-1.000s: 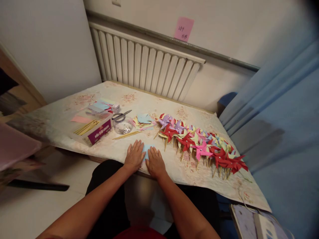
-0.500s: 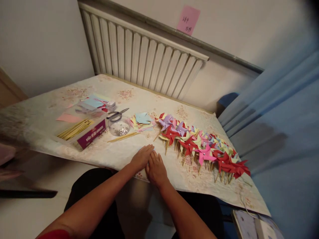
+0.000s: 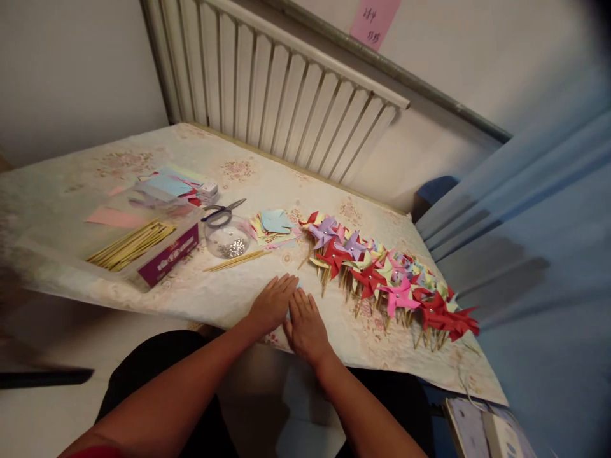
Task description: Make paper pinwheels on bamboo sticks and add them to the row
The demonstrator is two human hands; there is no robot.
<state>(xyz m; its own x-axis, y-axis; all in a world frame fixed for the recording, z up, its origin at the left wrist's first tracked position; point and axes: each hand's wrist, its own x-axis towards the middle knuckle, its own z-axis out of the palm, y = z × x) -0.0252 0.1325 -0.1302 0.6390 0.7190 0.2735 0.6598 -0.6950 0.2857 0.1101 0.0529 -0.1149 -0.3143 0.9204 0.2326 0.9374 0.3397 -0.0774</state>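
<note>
My left hand and my right hand lie flat, side by side, near the front edge of the table, fingers stretched out. They press on a light blue paper sheet, of which only a sliver shows between them. Right of my hands runs a row of several paper pinwheels on wooden sticks, red, pink, purple and yellow.
A box of wooden sticks stands at the left, with scissors, a clear bowl of pins, loose sticks and a stack of cut coloured paper behind my hands. A radiator lines the back wall; a blue curtain hangs at right.
My hands have drawn together over the blue paper, so that far less of it shows. The camera has tilted down and to the right.
</note>
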